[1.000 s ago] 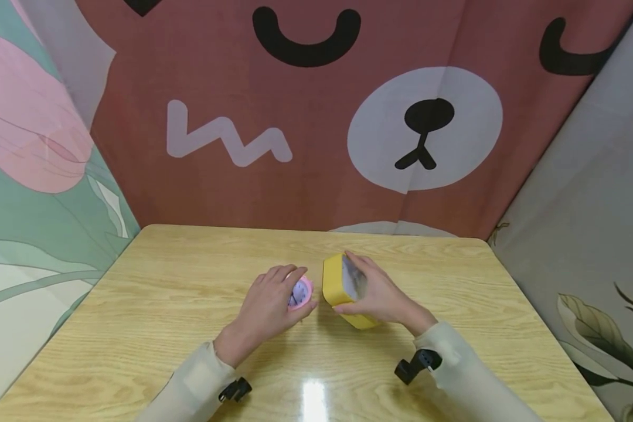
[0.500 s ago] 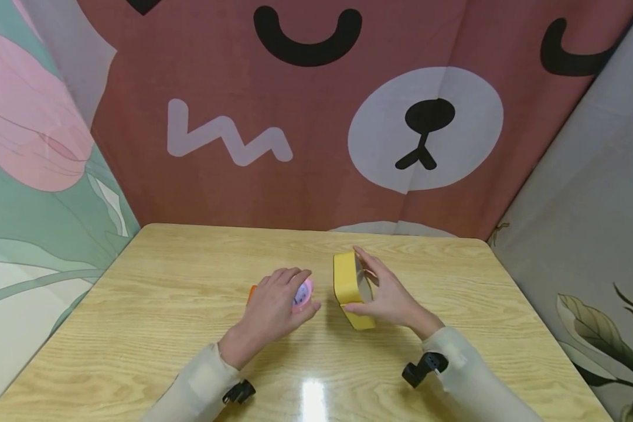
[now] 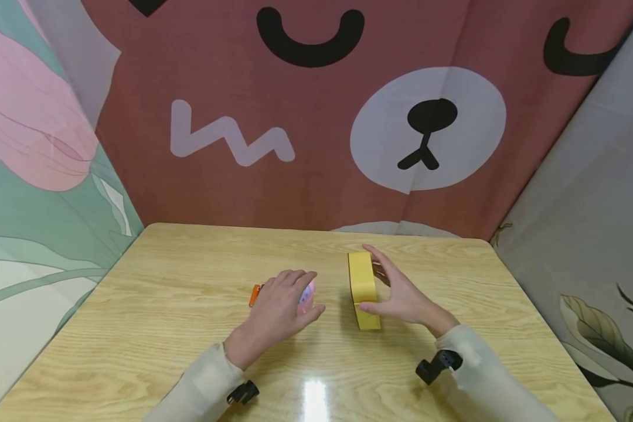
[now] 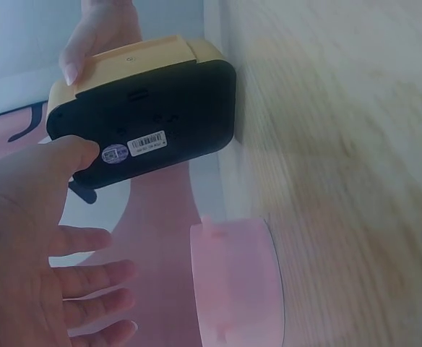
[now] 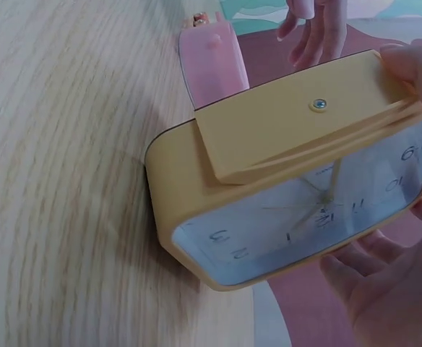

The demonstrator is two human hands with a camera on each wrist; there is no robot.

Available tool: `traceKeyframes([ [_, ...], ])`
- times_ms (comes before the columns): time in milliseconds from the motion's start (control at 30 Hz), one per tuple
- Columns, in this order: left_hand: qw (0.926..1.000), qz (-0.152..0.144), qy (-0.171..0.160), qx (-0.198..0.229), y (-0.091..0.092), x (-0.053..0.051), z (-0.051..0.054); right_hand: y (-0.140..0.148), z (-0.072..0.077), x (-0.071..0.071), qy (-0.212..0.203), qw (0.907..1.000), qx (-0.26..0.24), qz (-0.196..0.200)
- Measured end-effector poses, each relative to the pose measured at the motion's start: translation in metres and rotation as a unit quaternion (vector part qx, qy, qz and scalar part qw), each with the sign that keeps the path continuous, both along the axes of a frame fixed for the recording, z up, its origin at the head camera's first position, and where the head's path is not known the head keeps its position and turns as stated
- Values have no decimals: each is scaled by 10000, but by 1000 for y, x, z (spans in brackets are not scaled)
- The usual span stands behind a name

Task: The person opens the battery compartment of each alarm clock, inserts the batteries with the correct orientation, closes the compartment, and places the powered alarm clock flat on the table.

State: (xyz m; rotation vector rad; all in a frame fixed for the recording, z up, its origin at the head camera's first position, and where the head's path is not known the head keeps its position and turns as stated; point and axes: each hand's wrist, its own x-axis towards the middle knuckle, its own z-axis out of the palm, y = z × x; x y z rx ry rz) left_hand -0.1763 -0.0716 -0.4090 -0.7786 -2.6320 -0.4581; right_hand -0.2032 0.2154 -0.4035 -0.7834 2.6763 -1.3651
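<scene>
A yellow alarm clock (image 3: 362, 281) stands on end on the table, its dial turned toward my right hand (image 3: 403, 296), which grips it between thumb and fingers. The right wrist view shows the clock's white dial (image 5: 305, 217); its black back (image 4: 146, 119) faces the left wrist camera. Left of it, a small pink clock (image 3: 307, 296) is partly hidden behind my left hand (image 3: 276, 305). In the left wrist view the fingers of that hand (image 4: 16, 246) are spread apart beside the pink clock (image 4: 236, 282), holding nothing.
A small orange object (image 3: 254, 295) lies just left of my left hand, partly covered by it. The wooden table (image 3: 190, 258) ends at a brown curtain (image 3: 232, 193) with a bear face, and patterned cloths hang at both sides.
My right hand has moved right with the yellow clock and turned its dial out of the head view. My left hand has shifted slightly right, uncovering the orange object and hiding more of the pink clock.
</scene>
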Motion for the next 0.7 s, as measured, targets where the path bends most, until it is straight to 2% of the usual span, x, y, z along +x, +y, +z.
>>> traceKeyframes([
  [300,9999,-86,45,-118,8,-2,-1,13,8,-3,-191,9996,141,140],
  [433,9998,-143,-36,-96,12,-3,-1,18,12,-4,-302,9990,298,133],
  [600,9994,-140,-72,-307,17,-5,-2,24,16,-4,-344,9984,417,146],
  [700,9992,-259,-187,-250,20,-6,-2,28,19,-3,-343,9981,472,183],
])
